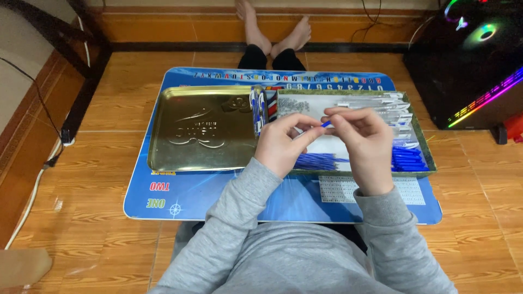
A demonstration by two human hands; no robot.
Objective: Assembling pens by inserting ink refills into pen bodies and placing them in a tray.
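Holding: both hands meet above the shallow box, pinching one small blue pen part between them.
Left hand point(280, 144): fingers curled, grip clenched on the near end of the blue pen part point(326, 124); grey sleeve to the wrist.
Right hand point(364, 139): thumb and forefinger grasping the far end of the same part; grey sleeve likewise.
Blue pen part: slim, short, held level between the two sets of fingertips, above the box's pale floor.
Shallow box point(430, 163): green-edged, on the right half of the counter, directly under the hands.
Clear pen barrels point(381, 103): heaped along the box's far side.
Blue refills point(318, 161): a loose bundle in the near left part of the box, just below the left hand.
Blue caps point(408, 159): piled in the near right corner.
Gold tin lid point(201, 130): embossed, lying flat, touching the box's left side.
Counter point(180, 201): low, blue, printed with letters, standing on a wooden floor.
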